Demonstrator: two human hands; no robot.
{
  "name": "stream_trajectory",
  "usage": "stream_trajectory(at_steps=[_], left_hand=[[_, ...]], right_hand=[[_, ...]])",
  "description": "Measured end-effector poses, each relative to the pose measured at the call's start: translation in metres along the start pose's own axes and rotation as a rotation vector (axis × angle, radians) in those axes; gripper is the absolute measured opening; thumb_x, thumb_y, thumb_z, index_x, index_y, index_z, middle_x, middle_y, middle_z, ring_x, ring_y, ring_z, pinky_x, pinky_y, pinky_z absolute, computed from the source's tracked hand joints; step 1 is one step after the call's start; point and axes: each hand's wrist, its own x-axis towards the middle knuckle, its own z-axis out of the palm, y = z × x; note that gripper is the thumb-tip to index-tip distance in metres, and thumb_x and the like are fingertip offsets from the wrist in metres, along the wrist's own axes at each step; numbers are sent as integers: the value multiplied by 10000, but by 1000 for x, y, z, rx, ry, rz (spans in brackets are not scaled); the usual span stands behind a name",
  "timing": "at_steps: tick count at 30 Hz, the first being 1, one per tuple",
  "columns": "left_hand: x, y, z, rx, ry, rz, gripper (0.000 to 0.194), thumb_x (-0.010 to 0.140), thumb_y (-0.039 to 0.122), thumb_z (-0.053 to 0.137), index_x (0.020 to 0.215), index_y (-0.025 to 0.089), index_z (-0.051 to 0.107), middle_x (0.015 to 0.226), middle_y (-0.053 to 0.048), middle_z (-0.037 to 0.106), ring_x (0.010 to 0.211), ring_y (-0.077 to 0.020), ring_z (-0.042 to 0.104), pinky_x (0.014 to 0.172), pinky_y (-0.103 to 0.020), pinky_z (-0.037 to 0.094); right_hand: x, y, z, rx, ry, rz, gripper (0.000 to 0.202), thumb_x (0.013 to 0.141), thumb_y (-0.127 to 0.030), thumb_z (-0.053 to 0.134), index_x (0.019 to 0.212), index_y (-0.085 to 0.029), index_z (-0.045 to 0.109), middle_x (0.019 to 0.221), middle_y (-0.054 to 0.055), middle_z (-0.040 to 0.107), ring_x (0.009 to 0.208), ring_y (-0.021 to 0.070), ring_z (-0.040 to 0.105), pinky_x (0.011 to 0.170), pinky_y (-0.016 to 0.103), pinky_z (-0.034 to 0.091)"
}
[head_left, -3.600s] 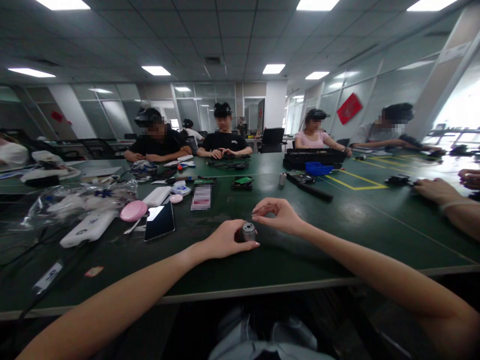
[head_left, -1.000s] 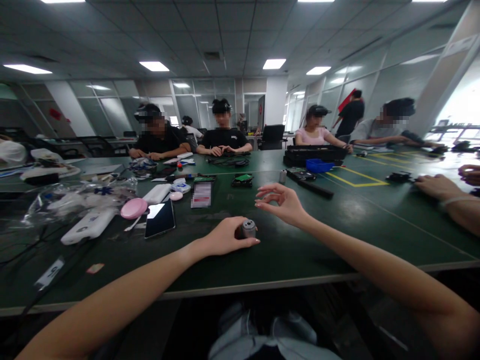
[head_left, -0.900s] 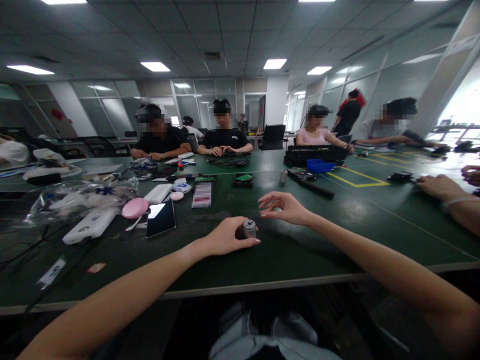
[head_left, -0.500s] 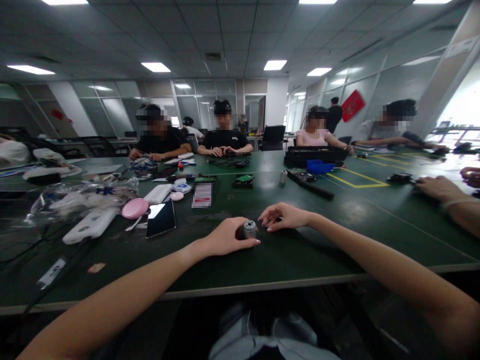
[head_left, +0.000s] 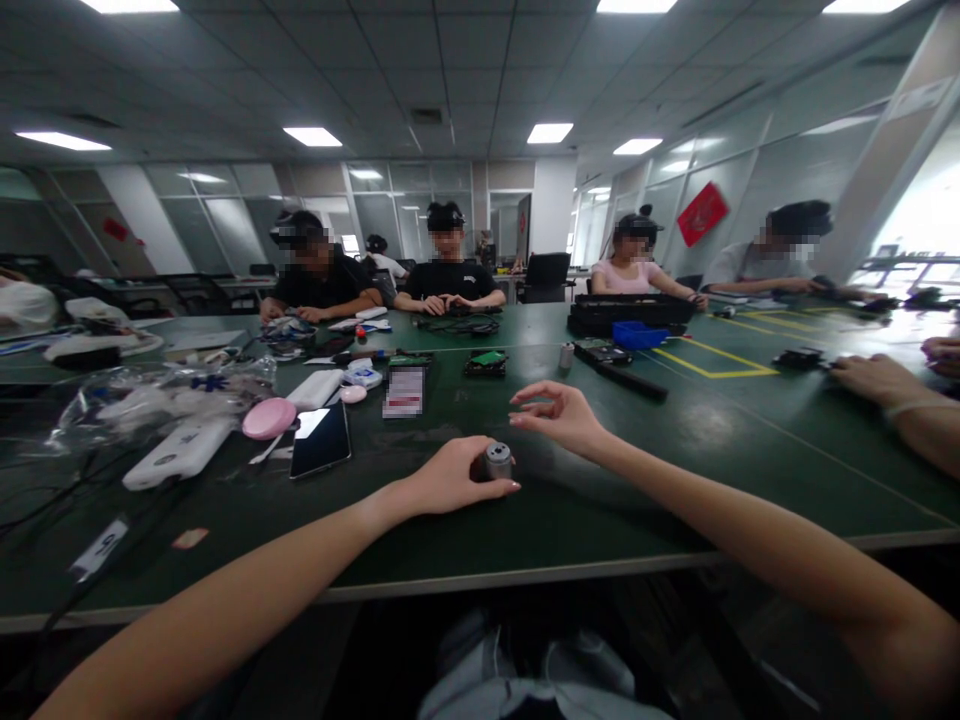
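Note:
My left hand is wrapped round a small silver metal cylinder that stands upright on the green table, with holes in its top face. Up and to the right of the cylinder, my right hand hovers over the table, its fingers bent and apart, and I see nothing between them. A second, similar cylinder stands farther back on the table, beyond my right hand.
To the left lie a phone, a pink round case, a white device and plastic bags. Farther back are a green circuit board, a black bar and a blue bin. Another person's hand rests at the right.
My right hand has lifted and moved slightly back, away from the table surface beside the cylinder. My left hand and the cylinder have stayed in place.

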Motion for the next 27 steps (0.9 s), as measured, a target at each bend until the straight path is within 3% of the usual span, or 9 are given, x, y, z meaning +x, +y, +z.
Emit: stream_trajectory(at_steps=[2,7,15,27], left_hand=[[0,0,1,-5,9,-5,411,775,487,637,1011,151,633,875,-43,648,725,-162,574,651,-254,435],[1,-1,4,-36,10,-31,458,768,497,639,1065,150,609,803,-20,631,634,-138,537,553,-228,391],[1,-4,5,-41,23,-23,450,758,509,646,1012,140,611,760,-7,595,614,-124,502,537,-222,374],[1,-5,5,-26,5,-17,436,765,540,625,934,138,599,726,-3,589,597,-123,518,516,-218,372]], right_hand=[[-4,-6,14,90,-6,-33,385,598,-299,809,910,-160,630,948,53,679,761,151,680,731,309,573],[-15,-16,30,67,-187,-106,317,653,-306,782,894,-148,648,905,54,674,717,137,664,686,288,571],[-16,-18,31,1,-97,-211,217,704,-320,744,832,-167,656,843,33,643,755,151,659,744,317,564],[-18,-26,29,-116,-193,-255,169,753,-282,698,871,-164,672,878,41,649,779,151,657,752,305,554]])
